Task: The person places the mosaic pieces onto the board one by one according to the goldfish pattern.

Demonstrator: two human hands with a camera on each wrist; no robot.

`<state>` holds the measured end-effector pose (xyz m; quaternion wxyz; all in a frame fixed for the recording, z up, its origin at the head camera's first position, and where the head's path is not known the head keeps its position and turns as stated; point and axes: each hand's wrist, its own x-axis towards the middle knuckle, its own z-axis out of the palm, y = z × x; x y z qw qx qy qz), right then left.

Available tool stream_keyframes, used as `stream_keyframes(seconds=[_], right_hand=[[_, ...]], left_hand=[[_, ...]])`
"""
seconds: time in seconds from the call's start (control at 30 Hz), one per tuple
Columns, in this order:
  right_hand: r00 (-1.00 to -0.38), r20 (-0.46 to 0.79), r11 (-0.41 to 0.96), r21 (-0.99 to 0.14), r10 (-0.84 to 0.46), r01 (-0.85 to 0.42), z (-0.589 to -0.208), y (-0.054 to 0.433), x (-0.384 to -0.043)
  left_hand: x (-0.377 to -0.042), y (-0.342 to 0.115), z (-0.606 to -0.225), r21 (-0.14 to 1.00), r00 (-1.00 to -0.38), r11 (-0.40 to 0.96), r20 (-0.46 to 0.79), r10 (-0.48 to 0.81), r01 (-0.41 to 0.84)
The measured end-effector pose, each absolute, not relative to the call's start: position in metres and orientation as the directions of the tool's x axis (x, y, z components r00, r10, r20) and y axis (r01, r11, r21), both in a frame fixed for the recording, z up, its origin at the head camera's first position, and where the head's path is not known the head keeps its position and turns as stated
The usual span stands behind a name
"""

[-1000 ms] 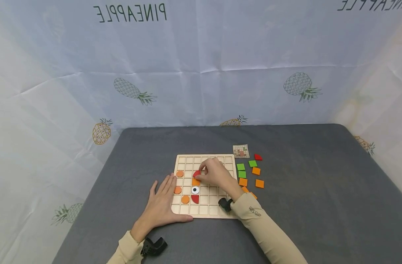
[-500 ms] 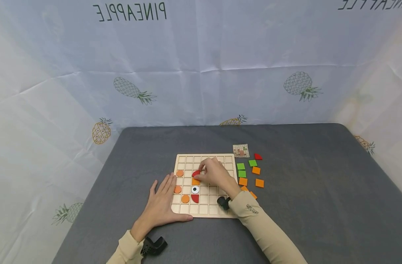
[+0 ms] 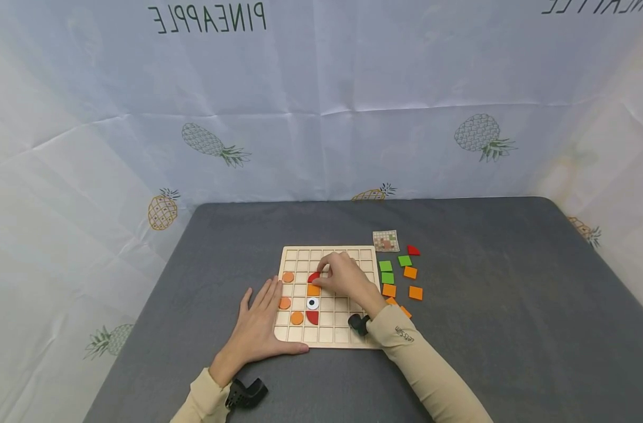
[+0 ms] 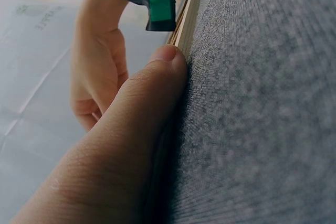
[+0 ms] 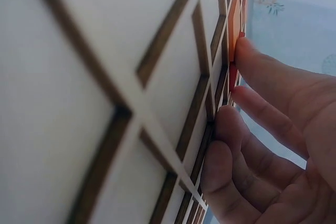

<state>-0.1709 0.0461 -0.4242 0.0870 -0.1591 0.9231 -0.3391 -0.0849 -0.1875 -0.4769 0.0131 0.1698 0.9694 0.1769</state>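
Note:
A wooden grid board [image 3: 340, 336] lies on the dark table. My left hand [image 3: 259, 329] rests at its left side, fingers straight over the edge and thumb along the near edge; the thumb [image 4: 152, 87] presses there in the left wrist view. Over the board's middle, my right hand [image 3: 347, 279] pinches a red quarter-circle tile [image 3: 313, 277] between thumb and forefinger, down at a cell. That red tile [image 5: 233, 76] is partly hidden by the fingertips. Directly below it sit an orange square tile [image 3: 313, 290], a white eye disc [image 3: 313, 303] and another red quarter-circle [image 3: 312, 318].
Orange discs [image 3: 297, 318] occupy several cells on the left. A small pattern card [image 3: 386, 241] lies beyond the board's right corner. Green squares [image 3: 386, 266], orange squares [image 3: 415, 293] and a loose red piece [image 3: 413, 250] are scattered right of the board, some partly behind my right wrist.

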Motion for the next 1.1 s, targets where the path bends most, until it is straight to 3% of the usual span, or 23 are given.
stream_keyframes(seconds=[1.1], right_hand=[[-0.926, -0.019, 0.692, -0.67, -0.378, -0.269, -0.4228, 0.0486, -0.1682]], left_hand=[[-0.0833, -0.1895, -0.4779, 0.347, -0.941, 0.879, 0.03, 0.337, 0.326]])
